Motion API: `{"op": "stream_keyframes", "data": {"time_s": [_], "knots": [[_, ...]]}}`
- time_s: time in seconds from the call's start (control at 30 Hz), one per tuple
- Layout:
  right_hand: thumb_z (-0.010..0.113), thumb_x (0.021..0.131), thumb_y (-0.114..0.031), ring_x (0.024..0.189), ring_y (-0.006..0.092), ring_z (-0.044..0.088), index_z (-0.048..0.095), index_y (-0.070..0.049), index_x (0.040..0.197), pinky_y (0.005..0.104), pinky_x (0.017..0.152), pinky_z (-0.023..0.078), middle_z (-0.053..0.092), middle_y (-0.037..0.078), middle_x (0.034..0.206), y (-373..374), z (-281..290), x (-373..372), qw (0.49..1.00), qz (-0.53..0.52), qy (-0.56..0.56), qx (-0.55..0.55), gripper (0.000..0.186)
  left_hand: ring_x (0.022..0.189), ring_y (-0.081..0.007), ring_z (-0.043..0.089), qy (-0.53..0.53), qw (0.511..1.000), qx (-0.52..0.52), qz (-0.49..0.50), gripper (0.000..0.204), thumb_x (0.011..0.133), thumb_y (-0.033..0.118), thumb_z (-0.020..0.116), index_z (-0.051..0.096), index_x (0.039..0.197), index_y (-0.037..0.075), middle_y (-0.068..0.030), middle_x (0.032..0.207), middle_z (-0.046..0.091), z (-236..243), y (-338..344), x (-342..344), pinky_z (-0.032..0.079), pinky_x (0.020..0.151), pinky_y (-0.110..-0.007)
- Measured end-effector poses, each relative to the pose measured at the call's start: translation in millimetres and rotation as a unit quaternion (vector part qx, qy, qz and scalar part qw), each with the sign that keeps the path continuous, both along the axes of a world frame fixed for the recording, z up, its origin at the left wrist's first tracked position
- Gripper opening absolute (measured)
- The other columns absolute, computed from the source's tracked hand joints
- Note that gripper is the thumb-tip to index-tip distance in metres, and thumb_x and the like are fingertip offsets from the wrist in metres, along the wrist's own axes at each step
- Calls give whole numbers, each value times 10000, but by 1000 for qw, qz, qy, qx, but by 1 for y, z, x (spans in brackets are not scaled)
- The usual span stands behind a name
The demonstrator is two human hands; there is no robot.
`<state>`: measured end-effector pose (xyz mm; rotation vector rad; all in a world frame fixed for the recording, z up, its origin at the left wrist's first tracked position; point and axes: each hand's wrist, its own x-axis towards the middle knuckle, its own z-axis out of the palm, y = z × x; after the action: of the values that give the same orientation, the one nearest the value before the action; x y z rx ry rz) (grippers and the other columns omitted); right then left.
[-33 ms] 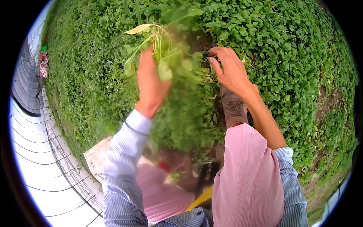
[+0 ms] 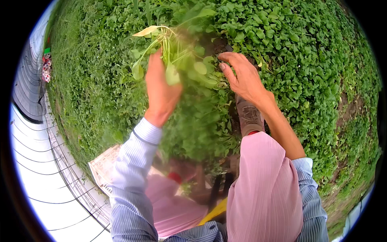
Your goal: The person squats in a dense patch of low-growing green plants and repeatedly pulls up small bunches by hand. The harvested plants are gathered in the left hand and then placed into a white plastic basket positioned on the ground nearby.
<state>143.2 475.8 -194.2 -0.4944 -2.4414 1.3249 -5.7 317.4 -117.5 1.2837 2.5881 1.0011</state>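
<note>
My left hand (image 2: 162,86) is closed round a bunch of uprooted leafy greens (image 2: 171,50), held above the crop. Pale stems and thin roots point up and away from me, and one yellowed leaf (image 2: 146,31) sticks out to the left. A hazy smear in the picture blurs part of the bunch and the inner side of that hand. To the right, my right hand (image 2: 246,78) hovers just above a small patch of dark bare soil (image 2: 219,47). Its fingers are bent but the thumb stands apart from them, and nothing shows between them.
Dense low green plants (image 2: 290,60) cover the bed all round. My brown shoe (image 2: 249,115) stands among them below the right hand. A pale plastic crate (image 2: 104,165) sits beside my left forearm. White sheeting (image 2: 32,169) with dark lines runs along the far left.
My right hand has shifted slightly left. The left hand and its bunch of greens have barely moved.
</note>
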Motion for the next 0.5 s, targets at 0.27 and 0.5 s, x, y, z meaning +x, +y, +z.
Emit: {"op": "stream_keyframes", "data": {"time_s": [0.27, 0.5], "knots": [[408, 1001, -214, 1096, 384, 548, 482, 33, 1293, 395, 975, 415, 573, 250, 1187, -48, 16, -4, 973, 101, -39, -202, 390, 945, -270, 627, -177, 977, -24, 112, 301, 891, 93, 600, 547, 1159, -35, -191, 1033, 643, 13, -7, 10, 481, 844, -350], [392, 1007, -392, 1257, 237, 476, 407, 21, 1393, 371, 1079, 351, 499, 145, 1361, -34, 2, -7, 871, 19, 64, -487, 566, 958, -296, 616, -162, 982, -21, 91, 341, 881, 145, 634, 542, 1142, -54, -215, 1039, 624, 11, -11, 13, 471, 862, -383]]}}
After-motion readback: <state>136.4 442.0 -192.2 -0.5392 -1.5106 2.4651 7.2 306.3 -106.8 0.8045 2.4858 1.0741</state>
